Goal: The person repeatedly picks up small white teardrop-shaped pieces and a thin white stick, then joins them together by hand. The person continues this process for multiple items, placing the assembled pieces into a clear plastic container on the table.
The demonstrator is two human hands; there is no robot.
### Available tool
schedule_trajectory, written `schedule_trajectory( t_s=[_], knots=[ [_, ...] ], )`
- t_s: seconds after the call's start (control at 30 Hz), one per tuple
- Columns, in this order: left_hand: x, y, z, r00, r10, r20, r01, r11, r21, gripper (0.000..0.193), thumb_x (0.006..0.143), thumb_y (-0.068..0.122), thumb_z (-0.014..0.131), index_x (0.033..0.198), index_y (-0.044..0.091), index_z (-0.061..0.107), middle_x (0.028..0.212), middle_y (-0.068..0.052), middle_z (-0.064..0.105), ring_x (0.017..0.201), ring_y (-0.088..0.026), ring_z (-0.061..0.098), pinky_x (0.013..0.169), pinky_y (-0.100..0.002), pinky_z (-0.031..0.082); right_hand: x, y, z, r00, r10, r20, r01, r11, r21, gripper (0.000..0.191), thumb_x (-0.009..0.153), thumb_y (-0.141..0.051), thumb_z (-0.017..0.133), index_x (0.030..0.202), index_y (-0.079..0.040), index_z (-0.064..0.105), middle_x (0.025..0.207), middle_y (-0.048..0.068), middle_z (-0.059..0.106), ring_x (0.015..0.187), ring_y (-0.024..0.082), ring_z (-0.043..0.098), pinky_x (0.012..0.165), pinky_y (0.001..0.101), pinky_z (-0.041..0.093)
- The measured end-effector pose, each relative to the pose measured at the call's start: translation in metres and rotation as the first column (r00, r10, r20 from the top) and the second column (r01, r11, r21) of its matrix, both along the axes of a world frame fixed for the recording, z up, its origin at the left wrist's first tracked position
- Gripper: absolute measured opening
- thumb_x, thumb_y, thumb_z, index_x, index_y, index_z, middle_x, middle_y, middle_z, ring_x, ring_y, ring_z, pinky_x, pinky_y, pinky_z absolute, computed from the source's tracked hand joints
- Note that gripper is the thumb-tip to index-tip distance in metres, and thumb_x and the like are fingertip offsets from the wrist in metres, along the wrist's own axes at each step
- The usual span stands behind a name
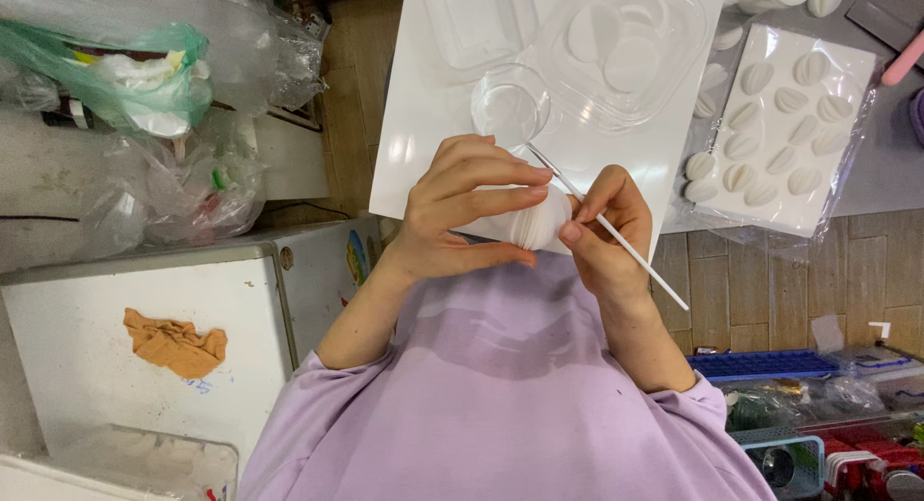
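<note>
White board [423,106] covers the middle of the work surface, with wooden flooring showing on both sides of it. On the board stand a clear plastic box [616,49] holding flat white discs, and a small round clear dish [508,106] just beside it. To the right lies a white mould tray [784,126] filled with rows of shell-shaped white pieces, resting on crinkled clear film.

Over the near edge of the board, the left hand [462,212] curls around a white rounded piece [541,220], fingers above and thumb beneath, gripping it firmly. The right hand [602,227] pinches a thin white stick [606,224] between thumb and fingers; the stick slants from upper left to lower right, and it lies across the top of the piece.

Lilac sleeves cover both arms. At the left sit plastic bags [144,87], and an orange cloth [175,342] lies on a white cabinet [87,366].
</note>
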State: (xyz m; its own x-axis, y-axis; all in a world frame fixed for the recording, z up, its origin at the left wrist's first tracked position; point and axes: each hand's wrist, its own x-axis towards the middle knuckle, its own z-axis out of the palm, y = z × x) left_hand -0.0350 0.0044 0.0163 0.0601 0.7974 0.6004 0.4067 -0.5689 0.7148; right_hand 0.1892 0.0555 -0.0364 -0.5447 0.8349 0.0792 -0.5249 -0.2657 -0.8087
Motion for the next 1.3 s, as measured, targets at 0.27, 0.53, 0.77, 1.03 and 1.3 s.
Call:
schedule_trajectory(
  t_s=[0.27,0.53,0.77,1.03,1.3],
  knots=[
    [-0.005,0.001,0.007,0.995,0.023,-0.097,-0.021,1.0,0.022,0.055,0.078,0.037,0.095,0.125,0.019,0.072,0.131,0.001,0.07,0.122,-0.021,0.063,0.109,-0.045,0.048,0.0,-0.003,0.004,1.0,-0.011,0.028,0.01,1.0,0.03,0.022,0.101,0.001,0.064,0.11,-0.005,0.046,0.112,0.023,0.073,0.1,0.017,0.07,0.089,0.0259,0.053],
    [0.009,0.0,0.004,1.0,0.0,-0.016,0.001,0.999,0.044,0.055,0.079,0.036,0.095,0.122,0.016,0.068,0.128,0.004,0.07,0.119,-0.02,0.066,0.102,-0.037,0.05,-0.004,-0.002,0.006,0.999,0.05,0.007,-0.049,0.995,-0.085,0.035,0.091,0.011,0.069,0.103,-0.008,0.042,0.102,0.022,0.073,0.096,0.023,0.075,0.084,0.0314,0.06],
    [0.024,-0.018,0.005,0.961,0.167,0.219,-0.094,0.947,-0.307,0.026,0.094,0.006,0.083,0.119,0.007,0.076,0.11,-0.006,0.075,0.092,-0.013,0.076,0.076,-0.023,0.063,-0.007,-0.005,0.026,0.914,-0.212,0.344,0.152,0.969,0.195,0.038,0.092,0.006,0.079,0.102,-0.007,0.045,0.096,0.02,0.071,0.087,0.019,0.069,0.077,0.0272,0.056],
    [-0.004,-0.03,-0.034,0.648,0.317,0.693,0.067,0.882,-0.466,0.023,0.093,-0.006,0.076,0.116,-0.002,0.074,0.104,-0.007,0.075,0.095,-0.014,0.072,0.087,-0.029,0.059,-0.016,0.055,0.073,0.795,-0.348,0.497,-0.081,0.751,0.655,0.025,0.101,-0.009,0.052,0.118,0.001,0.067,0.094,0.008,0.068,0.078,0.011,0.064,0.067,0.0236,0.054],
    [-0.012,-0.032,-0.077,0.274,0.258,0.926,0.307,0.889,-0.339,0.023,0.1,0.006,0.073,0.121,-0.003,0.072,0.109,-0.012,0.077,0.098,-0.017,0.073,0.09,-0.033,0.061,-0.047,0.104,0.049,0.618,-0.544,0.568,-0.397,0.408,0.822,0.014,0.097,-0.015,0.089,0.1,-0.006,0.078,0.083,0.006,0.068,0.068,0.014,0.057,0.058,0.0259,0.044]
  ],
)
